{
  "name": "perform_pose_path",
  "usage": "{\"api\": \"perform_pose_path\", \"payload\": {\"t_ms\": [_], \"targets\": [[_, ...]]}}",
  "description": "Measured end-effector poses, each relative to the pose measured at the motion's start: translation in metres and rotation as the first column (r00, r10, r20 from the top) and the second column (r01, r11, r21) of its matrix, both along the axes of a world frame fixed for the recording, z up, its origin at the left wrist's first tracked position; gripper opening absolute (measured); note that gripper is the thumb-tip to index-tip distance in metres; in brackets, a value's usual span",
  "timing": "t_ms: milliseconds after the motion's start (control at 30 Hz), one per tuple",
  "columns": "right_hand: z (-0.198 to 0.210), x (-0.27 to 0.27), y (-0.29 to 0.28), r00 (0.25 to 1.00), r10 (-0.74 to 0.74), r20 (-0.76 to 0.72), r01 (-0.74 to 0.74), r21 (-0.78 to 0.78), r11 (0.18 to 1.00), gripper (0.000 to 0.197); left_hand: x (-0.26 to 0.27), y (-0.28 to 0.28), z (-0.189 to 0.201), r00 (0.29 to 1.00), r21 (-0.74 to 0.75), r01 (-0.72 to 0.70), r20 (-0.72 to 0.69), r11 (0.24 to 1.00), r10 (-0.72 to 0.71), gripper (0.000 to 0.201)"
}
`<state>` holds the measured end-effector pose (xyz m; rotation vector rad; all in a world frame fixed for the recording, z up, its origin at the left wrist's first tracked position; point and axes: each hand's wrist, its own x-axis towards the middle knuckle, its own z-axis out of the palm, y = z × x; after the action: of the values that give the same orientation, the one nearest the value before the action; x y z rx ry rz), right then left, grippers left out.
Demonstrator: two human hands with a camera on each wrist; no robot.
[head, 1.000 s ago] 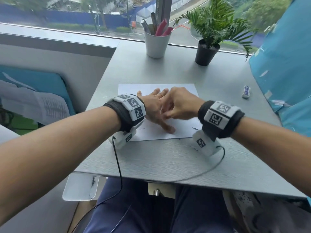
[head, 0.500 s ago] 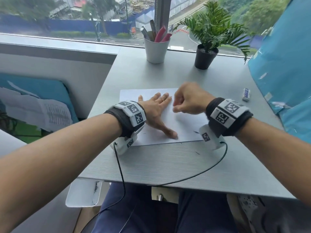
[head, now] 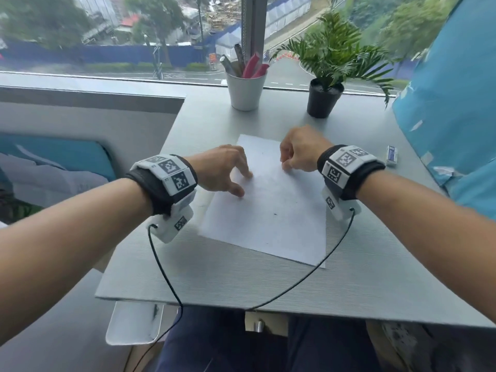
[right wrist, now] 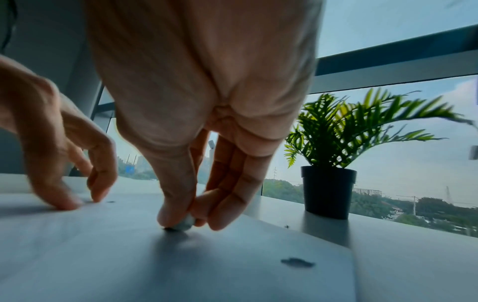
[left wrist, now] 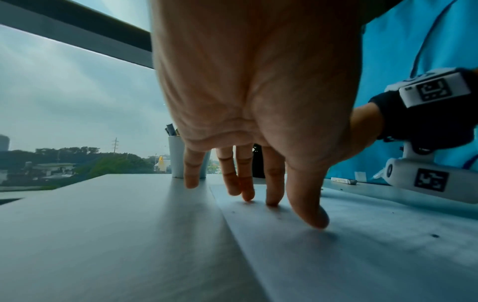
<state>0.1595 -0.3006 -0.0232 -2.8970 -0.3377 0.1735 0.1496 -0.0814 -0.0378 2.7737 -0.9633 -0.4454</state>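
A white sheet of paper (head: 268,210) lies tilted on the grey desk (head: 241,280). My left hand (head: 236,181) stands on its straight fingertips (left wrist: 271,200) at the sheet's left edge, pressing it down. My right hand (head: 288,165) is over the sheet's far right part. In the right wrist view its thumb and fingers (right wrist: 178,212) pinch a small pale eraser (right wrist: 185,223) whose tip touches the paper (right wrist: 181,265). A few dark crumbs (right wrist: 297,262) lie on the sheet.
A white cup of pens (head: 245,89) and a potted plant (head: 324,98) stand at the desk's far edge by the window. A second eraser in a sleeve (head: 391,155) lies at the right, beside blue fabric (head: 451,103). Wrist cables (head: 166,277) trail over the near edge.
The sheet has turned on the desk and now lies tilted. My left hand rose from flat to its fingertips, and my right hand moved away from it to the right.
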Motion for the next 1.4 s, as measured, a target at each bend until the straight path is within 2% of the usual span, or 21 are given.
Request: {"api": "perform_pose_path", "payload": {"t_ms": [133, 200, 300, 400, 500, 667, 800, 833, 900, 1000, 1033, 1100, 1167, 1233, 1333, 1400], "targets": [[0.0, 0.007, 0.008, 0.999, 0.016, -0.047, -0.017, -0.003, 1.0, 0.008, 0.002, 0.002, -0.005, 0.998, -0.061, -0.047, -0.033, 0.997, 0.045, 0.049], [0.0, 0.009, 0.01, 0.999, 0.004, -0.044, -0.004, -0.006, 1.0, 0.009, 0.002, 0.001, -0.007, 0.995, -0.044, -0.074, -0.074, 0.996, 0.07, 0.071], [-0.001, 0.01, 0.012, 0.999, -0.009, -0.032, 0.008, -0.009, 1.0, 0.009, 0.002, -0.004, -0.005, 0.988, 0.061, -0.058, -0.142, 0.996, 0.066, 0.111], [-0.003, 0.01, 0.015, 0.999, -0.05, -0.01, 0.051, 0.064, 0.997, 0.01, 0.0, -0.014, -0.003, 0.982, 0.133, -0.045, -0.174, 0.99, 0.068, 0.12], [-0.005, 0.0, 0.025, 0.998, -0.064, 0.009, 0.063, 0.107, 0.992, 0.009, 0.004, -0.02, -0.004, 0.982, 0.18, -0.04, -0.174, 0.983, 0.072, 0.124], [-0.005, -0.029, 0.044, 0.981, 0.142, -0.131, -0.124, 0.138, 0.983, 0.01, 0.009, -0.022, -0.008, 0.989, 0.19, -0.017, -0.143, 0.982, 0.045, 0.12], [0.003, 0.003, 0.018, 0.995, -0.081, -0.061, 0.091, 0.175, 0.98, 0.006, 0.008, -0.025, -0.007, 0.987, 0.264, -0.035, -0.14, 0.964, 0.074, 0.127], [0.001, 0.001, 0.019, 0.995, -0.088, -0.039, 0.093, 0.176, 0.98, 0.008, 0.008, -0.026, -0.005, 0.987, 0.275, -0.039, -0.139, 0.961, 0.08, 0.127], [-0.005, -0.02, 0.034, 0.998, 0.027, -0.058, -0.018, 0.154, 0.988, 0.011, 0.008, -0.028, -0.004, 0.986, 0.284, -0.029, -0.148, 0.958, 0.073, 0.123], [-0.007, -0.047, 0.043, 0.961, 0.198, -0.191, -0.161, 0.195, 0.968, 0.007, 0.009, -0.031, -0.002, 0.987, 0.273, 0.017, -0.161, 0.962, 0.029, 0.104], [-0.004, -0.039, 0.035, 0.962, 0.182, -0.203, -0.142, 0.194, 0.971, 0.008, 0.009, -0.031, -0.002, 0.987, 0.286, 0.012, -0.16, 0.958, 0.035, 0.107], [0.002, -0.014, 0.017, 0.987, 0.039, -0.155, -0.008, 0.198, 0.98, 0.012, 0.009, -0.031, -0.003, 0.987, 0.329, -0.016, -0.148, 0.944, 0.068, 0.123], [0.003, -0.002, 0.01, 0.993, -0.06, -0.097, 0.079, 0.197, 0.977, 0.011, 0.008, -0.032, -0.003, 0.987, 0.355, -0.031, -0.137, 0.935, 0.084, 0.127], [-0.001, -0.015, 0.023, 0.998, 0.008, -0.064, 0.001, 0.14, 0.99, 0.007, 0.008, -0.033, -0.001, 0.988, 0.356, -0.027, -0.133, 0.934, 0.079, 0.125], [-0.003, -0.047, 0.041, 0.966, 0.188, -0.175, -0.164, 0.143, 0.976, 0.005, 0.007, -0.034, 0.002, 0.991, 0.32, 0.006, -0.129, 0.947, 0.037, 0.101], [0.001, -0.034, 0.03, 0.963, 0.152, -0.222, -0.118, 0.16, 0.98, 0.006, 0.007, -0.034, 0.002, 0.991, 0.349, 0.002, -0.128, 0.937, 0.045, 0.112]]}}
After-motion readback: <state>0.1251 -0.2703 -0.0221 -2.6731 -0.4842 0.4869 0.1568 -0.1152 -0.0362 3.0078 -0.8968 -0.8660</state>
